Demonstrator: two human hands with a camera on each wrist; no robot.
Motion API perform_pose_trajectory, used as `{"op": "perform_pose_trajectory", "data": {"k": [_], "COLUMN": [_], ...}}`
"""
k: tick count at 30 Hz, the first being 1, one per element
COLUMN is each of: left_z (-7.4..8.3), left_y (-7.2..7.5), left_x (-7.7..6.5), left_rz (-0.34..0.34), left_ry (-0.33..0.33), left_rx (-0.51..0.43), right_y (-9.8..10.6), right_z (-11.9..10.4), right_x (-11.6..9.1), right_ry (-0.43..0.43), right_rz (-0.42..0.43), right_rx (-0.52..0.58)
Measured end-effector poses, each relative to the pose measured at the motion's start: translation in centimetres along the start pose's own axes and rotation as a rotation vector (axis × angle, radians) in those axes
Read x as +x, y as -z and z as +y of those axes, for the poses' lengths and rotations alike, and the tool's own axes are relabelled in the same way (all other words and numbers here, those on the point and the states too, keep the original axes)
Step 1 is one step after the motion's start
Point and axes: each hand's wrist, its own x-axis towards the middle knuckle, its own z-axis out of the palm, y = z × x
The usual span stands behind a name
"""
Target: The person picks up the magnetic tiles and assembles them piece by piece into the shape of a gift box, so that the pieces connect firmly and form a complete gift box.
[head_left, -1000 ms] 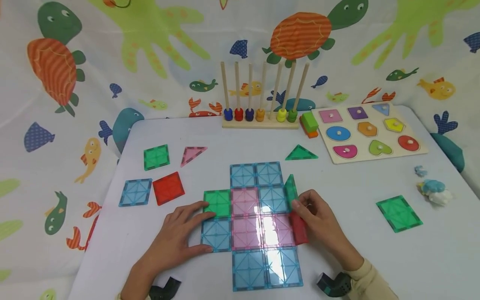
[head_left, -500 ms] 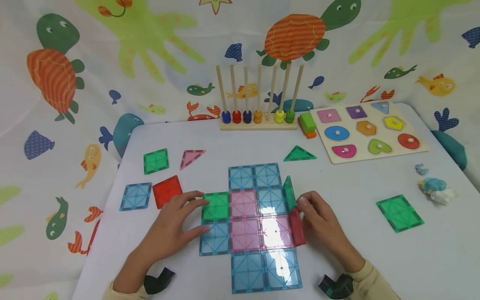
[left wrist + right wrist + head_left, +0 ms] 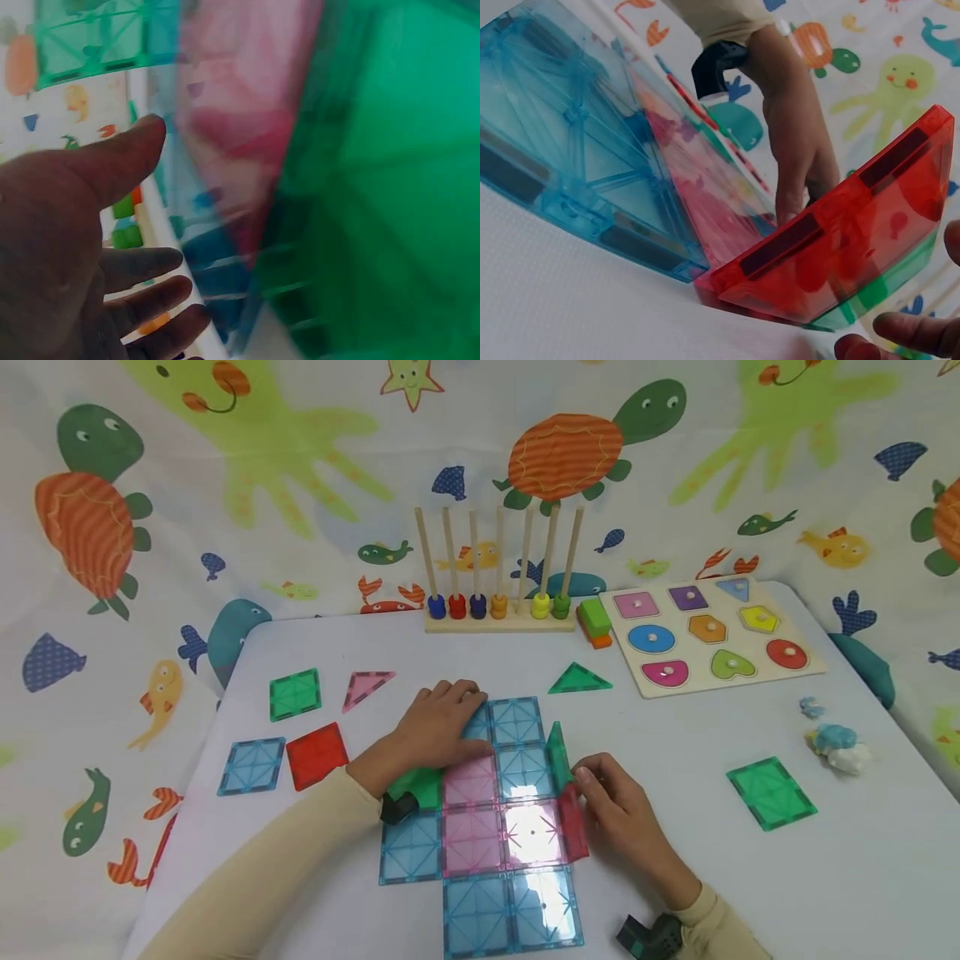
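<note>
In the head view, flat translucent magnetic tiles lie joined in a patch: pink tiles (image 3: pixel 472 839), blue tiles (image 3: pixel 480 914) and a green tile (image 3: pixel 426 787) partly under the left wrist. Along the right edge stand a green tile (image 3: pixel 558 756) and a red tile (image 3: pixel 572 822), both upright. My left hand (image 3: pixel 438 727) reaches over the upper left of the patch, covering part of a blue tile (image 3: pixel 477 724); its fingers look extended in the left wrist view. My right hand (image 3: pixel 618 810) has its fingertips beside the upright tiles; in the right wrist view the fingers (image 3: pixel 911 330) are loosely bent near the red tile (image 3: pixel 840 232).
Loose tiles lie around: red (image 3: pixel 317 755), blue (image 3: pixel 252 766), green (image 3: pixel 296 694), a pink triangle (image 3: pixel 366 687), a green triangle (image 3: pixel 579 678) and a green square (image 3: pixel 771 792). Behind stand a peg rack (image 3: pixel 498 622), green block (image 3: pixel 595 617) and shape puzzle (image 3: pixel 716 635).
My left hand has left the patch's left edge and moved up and right over the top blue tiles. The right hand stays beside the upright tiles, its hold on the green one eased. The head view shifted.
</note>
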Motion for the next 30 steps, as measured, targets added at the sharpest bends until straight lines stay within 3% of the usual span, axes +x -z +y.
{"op": "perform_pose_trajectory", "data": {"k": [4, 10, 16, 23, 27, 30], "left_z": [-0.4, -0.3, 0.5, 1.7, 2.2, 2.4], "left_y": [-1.0, -1.2, -0.3, 1.3, 1.4, 1.5], "left_x": [0.4, 0.7, 0.5, -0.4, -0.7, -1.0], "left_rz": [-0.008, 0.058, 0.177, 0.34, 0.34, 0.325], "left_ry": [0.023, 0.014, -0.016, -0.11, -0.143, -0.127], "left_rx": [-0.016, -0.056, -0.045, -0.181, -0.227, -0.224], "right_y": [-0.6, -0.4, -0.1, -0.1, -0.2, -0.3], "right_z": [0.0, 0.1, -0.9, -0.1, 0.0, 0.0], "right_x": [0.1, 0.2, 0.0, 0.0, 0.0, 0.0], "right_ry": [-0.004, 0.001, 0.037, 0.029, 0.029, 0.037], "right_rz": [-0.004, 0.019, 0.007, -0.008, -0.025, -0.03], "right_rx": [-0.025, -0.047, -0.029, -0.03, -0.042, -0.043]}}
